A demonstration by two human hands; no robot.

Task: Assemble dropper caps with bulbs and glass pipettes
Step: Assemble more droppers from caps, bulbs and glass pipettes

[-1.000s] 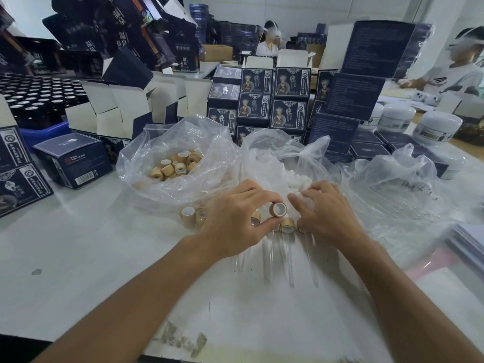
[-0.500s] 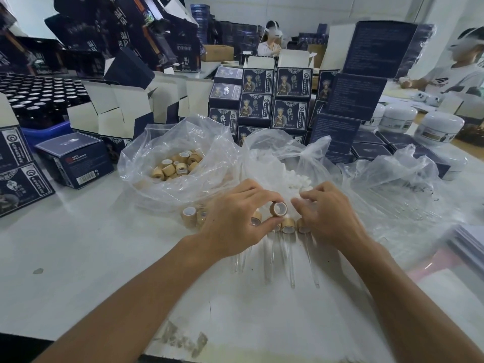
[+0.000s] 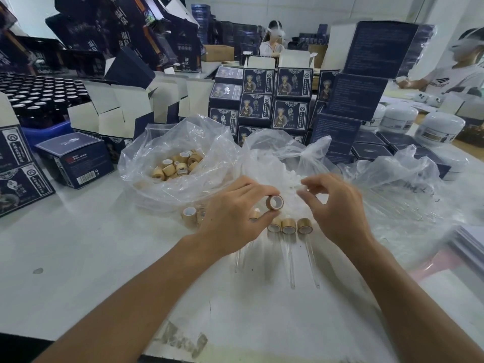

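caps tan wood-grain, white inside; bags clear; boxes navy w/ figure print; jars white; table white.

One head-worn wide-angle view looks forward and down, close over the table.

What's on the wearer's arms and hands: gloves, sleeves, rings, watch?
Nothing visible. Both hands, left hand and right hand, are bare, with no gloves or rings showing. Both forearms are bare from wrist to the frame edge: no sleeve, watch, band or marking shows. Any sleeve would start out of view.
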